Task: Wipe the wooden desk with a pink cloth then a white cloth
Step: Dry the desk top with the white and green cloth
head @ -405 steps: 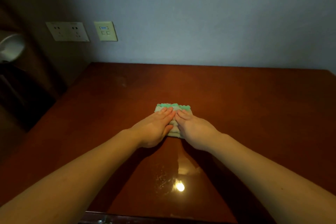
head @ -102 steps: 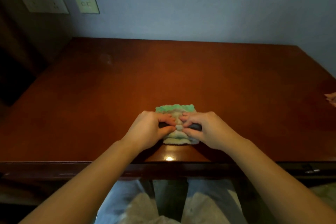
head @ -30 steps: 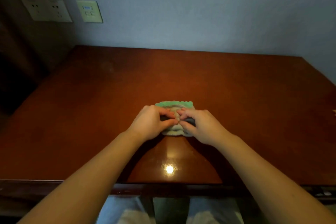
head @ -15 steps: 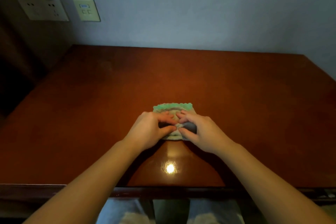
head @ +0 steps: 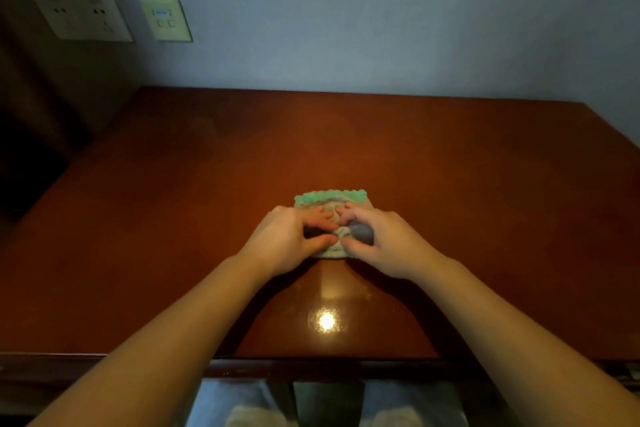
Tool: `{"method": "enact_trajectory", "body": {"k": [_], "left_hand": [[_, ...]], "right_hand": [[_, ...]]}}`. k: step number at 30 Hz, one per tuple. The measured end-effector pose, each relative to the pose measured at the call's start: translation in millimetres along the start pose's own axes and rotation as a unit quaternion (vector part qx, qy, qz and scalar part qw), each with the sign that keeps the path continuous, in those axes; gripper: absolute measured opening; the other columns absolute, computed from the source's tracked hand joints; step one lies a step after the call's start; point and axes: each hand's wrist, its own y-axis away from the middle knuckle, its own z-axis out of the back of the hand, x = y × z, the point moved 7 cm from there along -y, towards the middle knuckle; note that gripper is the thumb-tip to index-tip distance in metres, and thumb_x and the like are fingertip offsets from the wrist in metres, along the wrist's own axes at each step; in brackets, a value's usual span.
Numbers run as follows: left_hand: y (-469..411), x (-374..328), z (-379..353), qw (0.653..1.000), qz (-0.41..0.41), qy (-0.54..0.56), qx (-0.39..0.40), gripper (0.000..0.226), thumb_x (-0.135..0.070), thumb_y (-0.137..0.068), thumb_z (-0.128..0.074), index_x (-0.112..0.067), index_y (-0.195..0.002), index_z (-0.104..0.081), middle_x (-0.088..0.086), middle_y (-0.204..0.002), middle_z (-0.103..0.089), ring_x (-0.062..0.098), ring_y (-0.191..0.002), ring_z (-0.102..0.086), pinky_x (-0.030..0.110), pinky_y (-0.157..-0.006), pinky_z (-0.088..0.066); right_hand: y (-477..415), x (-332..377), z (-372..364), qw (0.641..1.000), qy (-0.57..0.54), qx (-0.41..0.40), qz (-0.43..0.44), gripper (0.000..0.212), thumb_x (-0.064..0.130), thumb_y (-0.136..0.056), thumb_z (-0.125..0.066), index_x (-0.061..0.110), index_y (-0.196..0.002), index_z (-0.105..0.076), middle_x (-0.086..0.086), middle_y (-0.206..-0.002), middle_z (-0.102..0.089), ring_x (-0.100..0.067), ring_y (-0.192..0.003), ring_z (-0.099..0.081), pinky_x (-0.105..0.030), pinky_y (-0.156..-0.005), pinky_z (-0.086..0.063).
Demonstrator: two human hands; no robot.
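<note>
On my feed the left hand has its fingers curled and pinches the folded cloth. The cloth is a pale, bunched pad with a green scalloped far edge, lying on the wooden desk toward its front centre, and the right hand pinches it likewise, a grey fold bulging under its fingers. In the oldest frame both hands pressed flat on it; half a second ago I saw this same pinch, cloth unmoved.
</note>
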Motion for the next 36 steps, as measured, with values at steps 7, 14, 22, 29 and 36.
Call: {"method": "enact_trajectory", "body": {"k": [7, 14, 22, 29, 36], "left_hand": [[-19, -3, 7, 0.999, 0.034, -0.028, 0.004, 0.028, -0.043, -0.085, -0.073, -0.039, -0.113, -0.072, -0.016, -0.128, -0.065, 0.003, -0.122, -0.056, 0.033, -0.105, -0.047], [-21, -1, 7, 1.0, 0.019, -0.021, 0.002, 0.027, -0.043, -0.085, -0.072, -0.038, -0.112, -0.073, -0.015, -0.125, -0.066, 0.002, -0.119, -0.058, 0.032, -0.104, -0.048], [-21, 9, 3, 0.999, 0.023, 0.008, 0.025, 0.029, -0.042, -0.085, -0.072, -0.04, -0.114, -0.071, -0.016, -0.131, -0.062, 0.0, -0.128, -0.051, 0.03, -0.11, -0.042], [-38, 11, 11, 0.999, 0.03, 0.014, 0.006, 0.029, -0.042, -0.083, -0.075, -0.038, -0.111, -0.073, -0.012, -0.132, -0.062, 0.002, -0.128, -0.051, 0.03, -0.11, -0.042], [-16, 9, 2, 1.0, -0.006, 0.007, 0.026, 0.032, -0.044, -0.086, -0.071, -0.04, -0.117, -0.07, -0.017, -0.135, -0.059, -0.004, -0.131, -0.045, 0.025, -0.112, -0.037]], "right_hand": [[-17, 1, 5, 0.997, 0.058, -0.006, -0.044, 0.021, 0.036, -0.089, -0.064, 0.036, -0.109, -0.058, 0.006, -0.103, -0.065, -0.01, -0.084, -0.061, -0.031, -0.067, -0.053], [-14, 1, 2, 0.998, 0.03, -0.02, -0.048, 0.015, 0.037, -0.089, -0.063, 0.033, -0.103, -0.058, 0.009, -0.105, -0.066, -0.011, -0.089, -0.062, -0.039, -0.074, -0.056], [-13, 4, -1, 0.998, 0.037, -0.021, -0.039, 0.017, 0.034, -0.093, -0.063, 0.026, -0.108, -0.059, 0.011, -0.126, -0.063, -0.011, -0.113, -0.058, -0.026, -0.084, -0.05], [-36, -7, 10, 0.997, 0.002, 0.0, -0.075, 0.019, 0.037, -0.086, -0.07, 0.034, -0.102, -0.062, 0.004, -0.115, -0.067, -0.016, -0.101, -0.064, -0.047, -0.085, -0.056], [-13, -1, -4, 0.999, -0.003, -0.015, -0.037, 0.014, 0.032, -0.093, -0.065, 0.026, -0.104, -0.06, 0.025, -0.135, -0.046, 0.003, -0.119, -0.044, -0.028, -0.098, -0.045]]}}
